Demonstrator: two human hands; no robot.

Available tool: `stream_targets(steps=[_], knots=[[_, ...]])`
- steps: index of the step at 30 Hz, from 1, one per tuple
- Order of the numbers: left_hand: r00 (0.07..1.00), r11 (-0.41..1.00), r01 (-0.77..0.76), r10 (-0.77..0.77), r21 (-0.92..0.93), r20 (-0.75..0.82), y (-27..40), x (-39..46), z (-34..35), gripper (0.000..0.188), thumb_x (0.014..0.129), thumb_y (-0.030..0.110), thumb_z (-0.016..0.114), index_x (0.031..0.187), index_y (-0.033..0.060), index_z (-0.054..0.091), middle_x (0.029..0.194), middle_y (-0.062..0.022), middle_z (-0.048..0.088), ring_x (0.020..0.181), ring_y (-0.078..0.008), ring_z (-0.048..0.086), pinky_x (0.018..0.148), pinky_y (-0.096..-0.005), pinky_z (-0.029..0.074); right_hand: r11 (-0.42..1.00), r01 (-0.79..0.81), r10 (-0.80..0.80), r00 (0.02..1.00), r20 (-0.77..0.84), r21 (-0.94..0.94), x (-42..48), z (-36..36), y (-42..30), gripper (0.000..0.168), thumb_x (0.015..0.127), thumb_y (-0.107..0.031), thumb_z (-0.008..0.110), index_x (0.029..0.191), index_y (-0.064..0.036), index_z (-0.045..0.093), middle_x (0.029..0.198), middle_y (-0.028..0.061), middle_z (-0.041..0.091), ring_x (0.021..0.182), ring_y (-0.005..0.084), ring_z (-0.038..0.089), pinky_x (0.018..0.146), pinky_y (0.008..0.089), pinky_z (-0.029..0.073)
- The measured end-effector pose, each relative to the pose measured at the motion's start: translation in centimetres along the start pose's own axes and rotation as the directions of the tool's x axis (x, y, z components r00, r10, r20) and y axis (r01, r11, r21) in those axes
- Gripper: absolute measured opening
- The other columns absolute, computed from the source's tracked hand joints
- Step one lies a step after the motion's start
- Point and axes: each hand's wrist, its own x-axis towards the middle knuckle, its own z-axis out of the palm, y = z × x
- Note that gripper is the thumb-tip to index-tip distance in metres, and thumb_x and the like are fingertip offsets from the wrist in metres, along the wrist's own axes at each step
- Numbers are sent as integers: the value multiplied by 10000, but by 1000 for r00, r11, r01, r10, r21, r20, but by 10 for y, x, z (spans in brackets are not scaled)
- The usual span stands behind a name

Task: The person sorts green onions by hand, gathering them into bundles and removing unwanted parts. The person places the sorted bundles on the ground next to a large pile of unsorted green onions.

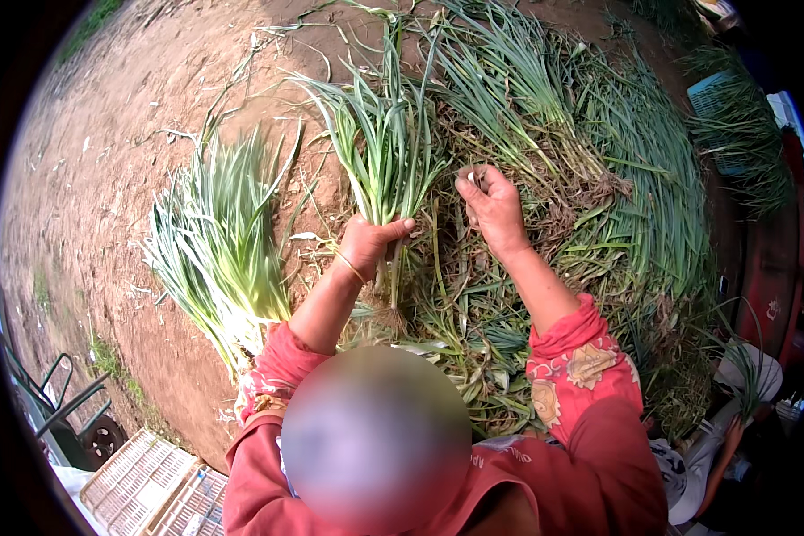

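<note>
My left hand [367, 242] grips a bunch of green onions [382, 161] around their pale lower stalks. The leaves fan out away from me, and roots hang below the fist. To the right of the bunch, my right hand [496, 208] is raised with its thumb and fingertips close together. A small whitish spot shows at those fingertips; whether it is a held scrap or a fingernail, I cannot tell. Left of my left forearm lies a pile of green onions [234, 248] with pale, cleaner stalks, their leaves pointing away from me.
Loose green onions with brown roots [529, 100] lie at the far right, beside a heap of green leaves [656, 181]. Leaf trimmings [482, 321] cover the ground before me. Plastic crates [141, 469] and a wheelbarrow [60, 402] stand lower left. Another person's arm [720, 462] shows lower right.
</note>
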Motion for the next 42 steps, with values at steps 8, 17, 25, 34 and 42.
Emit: stream_targets(steps=[8, 17, 25, 34, 42], knots=[[1000, 993, -19, 17, 120, 18, -9, -5, 5, 106, 729, 69, 701, 737, 45, 598, 578, -5, 549, 421, -82, 451, 378, -216, 338, 872, -47, 64, 998, 19, -487, 120, 29, 20, 367, 711, -120, 633, 1043, 21, 566, 875, 146, 623, 795, 228, 595, 735, 317, 455], [999, 991, -37, 33, 126, 33, -9, -8, 2, 114, 739, 95, 707, 738, 55, 600, 590, 0, 557, 435, -75, 464, 391, -208, 348, 605, -86, 119, 993, -17, -791, 141, 24, 35, 262, 699, -189, 620, 881, -2, 643, 923, 208, 636, 864, 328, 620, 769, 370, 467], [999, 987, 53, -55, 151, 4, -14, -8, -2, 131, 797, 153, 658, 766, 45, 590, 593, -7, 537, 458, -100, 466, 415, -234, 358, 942, 63, -78, 996, -32, -331, 111, 17, 16, 248, 731, -241, 675, 827, -19, 621, 719, 86, 643, 566, 183, 581, 505, 287, 442], [994, 973, 79, -92, 215, 52, -14, -3, -4, 125, 786, 131, 677, 832, 29, 620, 666, -25, 599, 542, -117, 548, 466, -250, 434, 868, -448, 493, 829, 265, -215, 65, 31, 0, 159, 719, -111, 702, 802, -73, 572, 585, -13, 537, 403, 62, 457, 318, 186, 260], [981, 977, 145, -121, -157, 149, -18, -1, -9, 133, 828, 142, 628, 858, 28, 567, 652, -32, 555, 547, -149, 549, 486, -284, 474, 967, -250, 253, 926, 280, -48, 44, 32, 8, 156, 740, -89, 662, 856, -55, 564, 649, -17, 555, 454, 67, 485, 366, 186, 354]])
